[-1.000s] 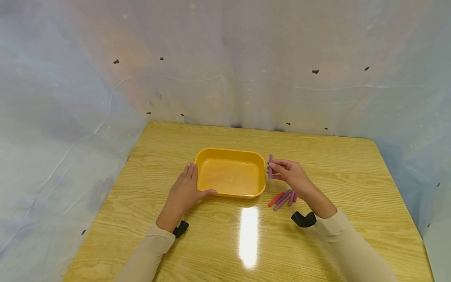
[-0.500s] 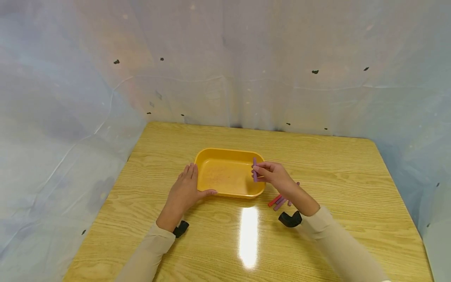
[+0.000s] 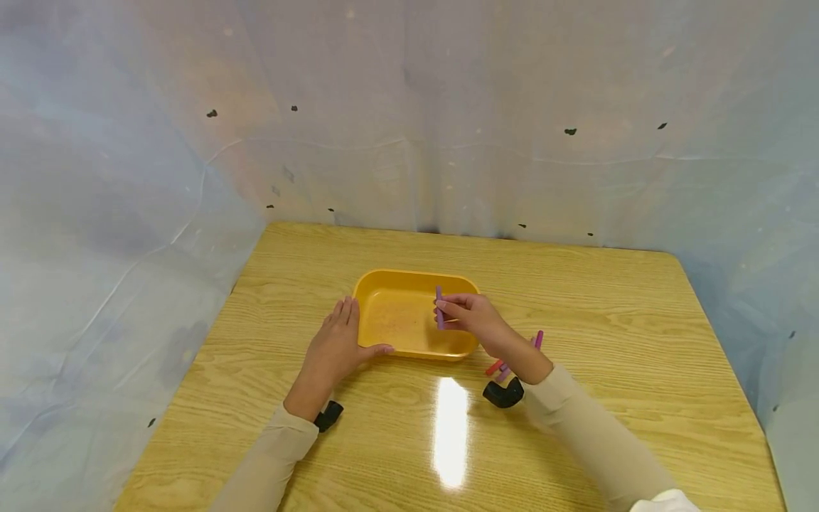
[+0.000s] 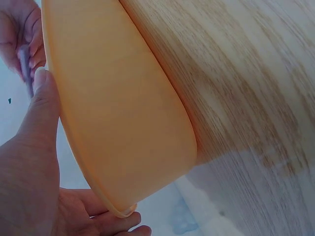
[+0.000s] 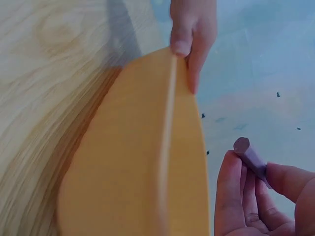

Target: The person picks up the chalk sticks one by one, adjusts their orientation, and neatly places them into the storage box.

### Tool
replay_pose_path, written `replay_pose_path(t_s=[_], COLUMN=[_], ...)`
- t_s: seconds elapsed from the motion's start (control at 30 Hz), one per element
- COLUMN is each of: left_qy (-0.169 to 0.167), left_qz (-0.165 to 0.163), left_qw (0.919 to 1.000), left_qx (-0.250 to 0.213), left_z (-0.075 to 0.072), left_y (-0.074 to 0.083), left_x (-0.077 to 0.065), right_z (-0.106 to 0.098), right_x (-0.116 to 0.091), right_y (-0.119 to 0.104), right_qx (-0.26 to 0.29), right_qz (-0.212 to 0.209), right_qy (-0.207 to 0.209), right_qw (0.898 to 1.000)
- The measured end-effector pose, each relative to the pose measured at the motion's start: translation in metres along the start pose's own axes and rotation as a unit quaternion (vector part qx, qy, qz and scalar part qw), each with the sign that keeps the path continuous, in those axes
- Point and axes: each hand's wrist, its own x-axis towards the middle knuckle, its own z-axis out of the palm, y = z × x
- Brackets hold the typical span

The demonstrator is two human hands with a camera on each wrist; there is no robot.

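A short purple stick (image 3: 439, 318), like a crayon or chalk, is pinched upright between the thumb and fingertips of my right hand (image 3: 480, 320). That hand is above the right half of a yellow plastic tray (image 3: 397, 313). In the right wrist view the purple stick (image 5: 251, 158) shows a blunt, angular end. My left hand (image 3: 333, 345) rests at the tray's front left corner. Its fingers lie straight along the left side, and the thumb (image 4: 42, 98) touches the front rim. No stick shows inside the tray; my right hand hides part of it.
Right of the tray lie several loose sticks, partly covered by my right forearm, among them a red stick (image 3: 494, 368) and a magenta stick (image 3: 539, 339). Each wrist carries a black mount (image 3: 503, 393). Pale plastic sheeting (image 3: 409, 142) hangs behind the wooden table (image 3: 608, 306).
With the purple stick pinched, my right hand has moved left from beside the tray to above it. My left hand and the tray have stayed in place.
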Motion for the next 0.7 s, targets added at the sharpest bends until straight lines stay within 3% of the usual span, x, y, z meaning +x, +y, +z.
replay_pose_path(t_s=[0.37, 0.7], left_qy=[-0.005, -0.005], left_qz=[-0.006, 0.000], left_qw=[1.0000, 1.0000], left_qx=[-0.002, -0.005], left_z=[0.000, 0.002], left_y=[0.000, 0.002], left_x=[0.000, 0.003], right_z=[0.023, 0.031], right_x=[0.010, 0.022], right_y=[-0.011, -0.006], right_qx=[0.017, 0.001], right_qz=[0.002, 0.031], right_qy=[-0.023, -0.006], right_qw=[1.000, 1.000])
